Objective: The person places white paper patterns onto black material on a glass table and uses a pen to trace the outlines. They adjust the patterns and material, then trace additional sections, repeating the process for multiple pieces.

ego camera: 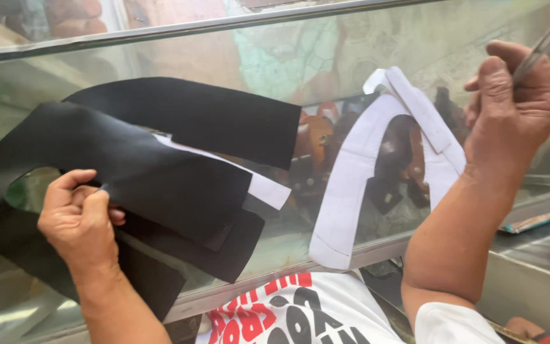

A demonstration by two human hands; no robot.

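Glass-topped display tabletop (288, 57) served as landmark. Left hand (79, 220), at its near-left part, pinched the edge of a stack of black curved-cut leather sheets (160, 165) between thumb and fingers; grip closed tight on the sheet. A thin white paper sheet (268, 189) poked out between the black layers, mostly covered. Right hand (517, 108), over the tabletop's far-right part, was curled closed around a slim silver pen (539, 48); pen tip hidden behind the fingers. A white U-shaped paper pattern (358, 172) lay on the glass just left of that hand. Brown items beneath the glass were blurred by reflections, hard to identify. The black sheets' lower-left edge ran out of frame.
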